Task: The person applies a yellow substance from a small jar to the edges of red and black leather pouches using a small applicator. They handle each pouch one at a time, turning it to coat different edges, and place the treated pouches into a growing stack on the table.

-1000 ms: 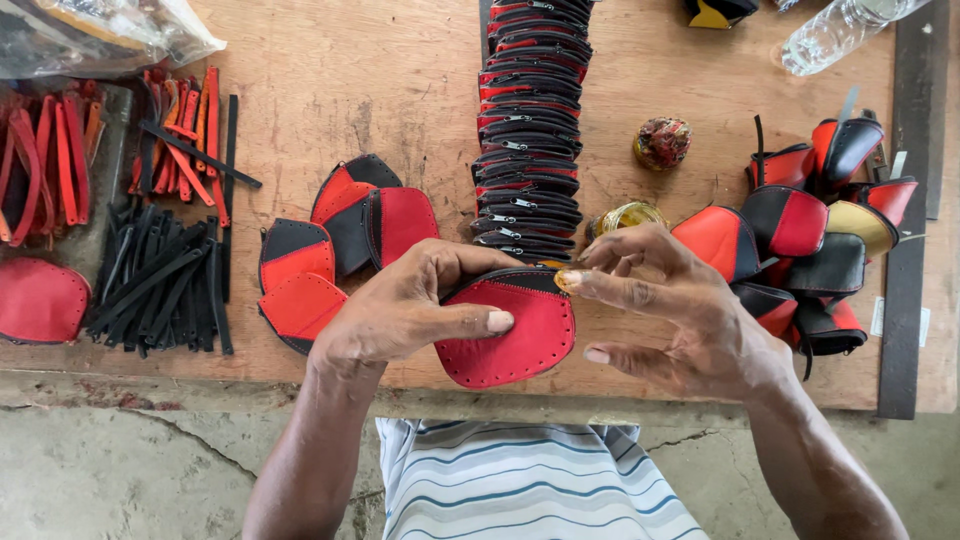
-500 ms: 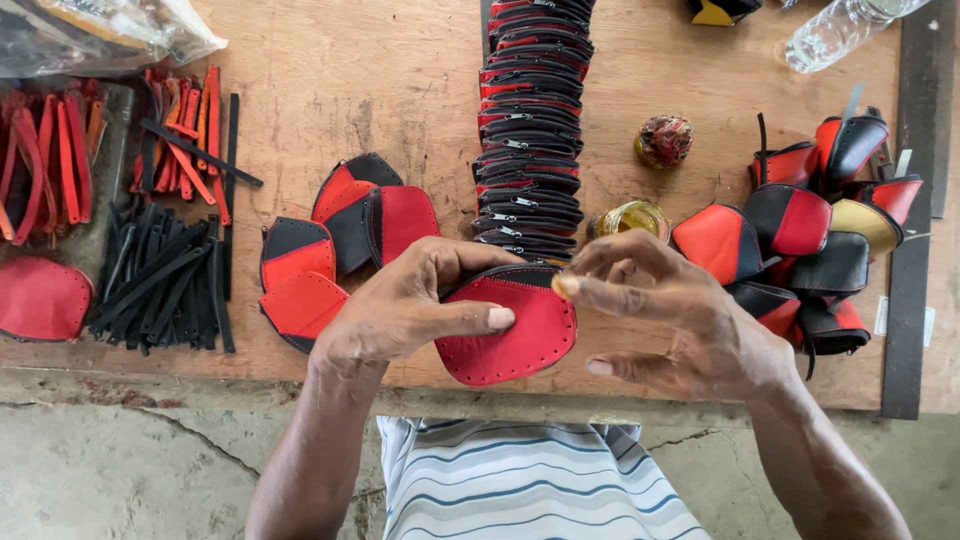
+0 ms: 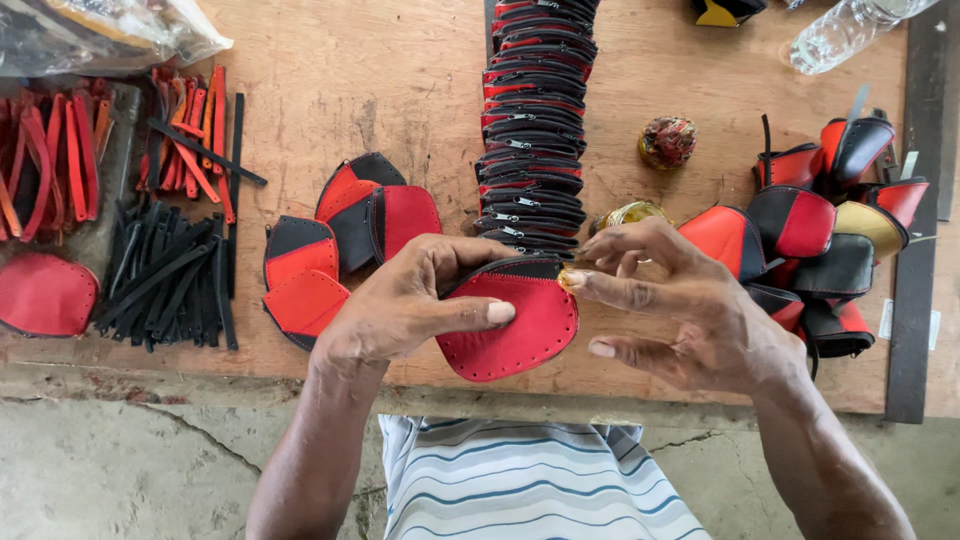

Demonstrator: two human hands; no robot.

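Red leather piece (image 3: 515,325) pinched by left hand (image 3: 400,305), thumb on top. Edge touched by right hand (image 3: 690,310) fingertips; other fingers spread.

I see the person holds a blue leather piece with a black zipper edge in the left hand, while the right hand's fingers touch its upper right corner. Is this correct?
Not quite: the leather piece is red, not blue, as the head view shows. The rest holds: it has a black zipper edge, the left hand holds it, and the right hand touches its upper right corner with its fingers.
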